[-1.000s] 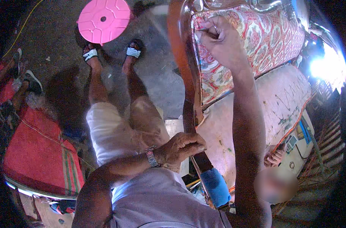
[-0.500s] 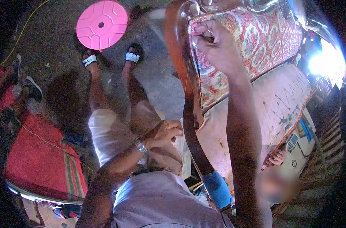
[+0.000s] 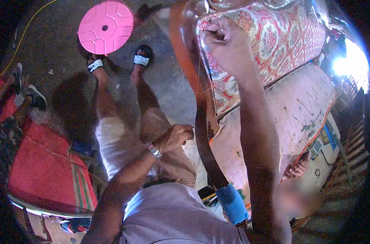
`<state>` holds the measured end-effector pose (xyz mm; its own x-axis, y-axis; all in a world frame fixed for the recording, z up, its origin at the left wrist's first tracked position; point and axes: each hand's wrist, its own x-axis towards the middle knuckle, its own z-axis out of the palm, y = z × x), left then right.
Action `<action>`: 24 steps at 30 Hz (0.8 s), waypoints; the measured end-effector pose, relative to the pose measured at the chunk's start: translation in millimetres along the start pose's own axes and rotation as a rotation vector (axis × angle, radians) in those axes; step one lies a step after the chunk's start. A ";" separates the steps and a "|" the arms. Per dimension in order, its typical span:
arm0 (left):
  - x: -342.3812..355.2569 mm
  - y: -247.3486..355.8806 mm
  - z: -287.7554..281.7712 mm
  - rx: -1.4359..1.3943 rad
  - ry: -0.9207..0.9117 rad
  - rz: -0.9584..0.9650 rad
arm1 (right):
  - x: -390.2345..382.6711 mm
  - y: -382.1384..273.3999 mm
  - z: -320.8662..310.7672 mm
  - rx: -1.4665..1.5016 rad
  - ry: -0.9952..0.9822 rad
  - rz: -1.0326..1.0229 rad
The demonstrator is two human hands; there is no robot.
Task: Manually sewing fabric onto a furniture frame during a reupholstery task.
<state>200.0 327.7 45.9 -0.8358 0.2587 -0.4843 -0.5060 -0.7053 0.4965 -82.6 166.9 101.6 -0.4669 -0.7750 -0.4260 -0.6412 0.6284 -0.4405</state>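
My right hand (image 3: pixel 227 42) is pinched closed at the upper left corner of a padded panel covered in red and cream patterned fabric (image 3: pixel 270 44). Whatever sits between its fingertips is too small to make out. A thin thread (image 3: pixel 199 71) hangs beside that hand, along the panel's edge and over the curved brown wooden frame (image 3: pixel 189 61). Above my lap, my left hand (image 3: pixel 177 137), with a metal watch at the wrist, has its fingers curled closed; anything inside them is hidden.
A round pink stool top (image 3: pixel 106 27) stands on the grey floor beyond my feet. Pale stained padding (image 3: pixel 302 97) lies below the patterned panel, with another person's hand (image 3: pixel 297 167) at its right edge. Blue wrapping (image 3: pixel 232 203) covers the frame's near end. Red cloth (image 3: pixel 43 166) lies left.
My right hand has shifted slightly left along with the view. The thread beside it hangs in a different curve. My left hand stays closed in nearly the same place.
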 end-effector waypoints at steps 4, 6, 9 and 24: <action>-2.6 -12.0 2.8 0.312 0.147 0.162 | -15.8 -8.4 5.3 -0.087 0.187 -0.059; -21.1 -18.8 9.0 0.095 0.259 0.104 | -26.5 10.5 24.3 0.136 0.314 -0.162; -67.2 17.4 -3.5 0.186 0.182 0.024 | -79.6 -7.4 19.8 0.072 0.304 0.129; -85.2 63.7 50.7 -0.462 0.214 0.067 | -150.6 28.7 -50.0 0.809 -0.139 0.517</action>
<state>228.2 294.1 155.3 -0.7761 0.0960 -0.6232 -0.2654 -0.9462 0.1848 -61.1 298.3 192.6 -0.4637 -0.4079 -0.7865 0.2604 0.7857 -0.5611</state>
